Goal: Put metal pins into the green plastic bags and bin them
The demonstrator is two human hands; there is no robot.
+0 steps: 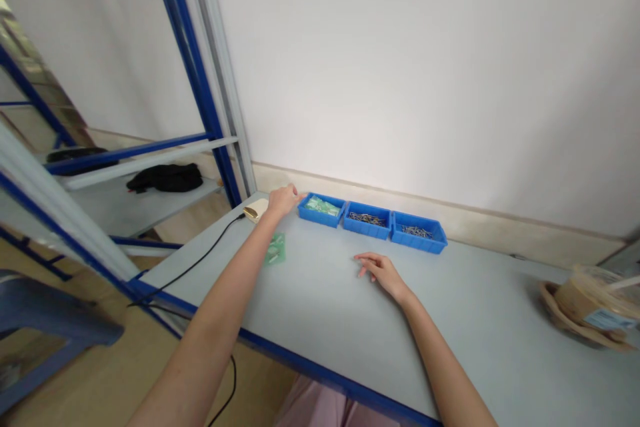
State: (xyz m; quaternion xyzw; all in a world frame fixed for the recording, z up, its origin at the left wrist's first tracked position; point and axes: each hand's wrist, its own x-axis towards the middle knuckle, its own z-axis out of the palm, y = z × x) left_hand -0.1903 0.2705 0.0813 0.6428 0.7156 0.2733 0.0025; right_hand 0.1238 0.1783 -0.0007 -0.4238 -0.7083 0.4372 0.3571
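My left hand [284,201] reaches to the near left corner of a row of small blue bins. Its fingers are partly curled, with one stretched toward the rim, and nothing shows in them. The left bin [320,216] holds green plastic packets [324,205]. Small dark metal pieces, like screws, lie in the middle bin [366,229]; silvery ones lie in the right bin [419,241]. Beneath my left forearm a green packet [277,249] with small pieces inside lies flat on the table. My right hand [379,269] hovers over the table before the bins, fingers loosely apart and holding nothing.
A pale device with a gold part [255,210] sits left of my left hand, its black cable [216,244] running over the table's edge. A plastic tub [595,300] rests in a brown holder at right. Blue frame posts [187,47] stand at left; a white wall rises behind.
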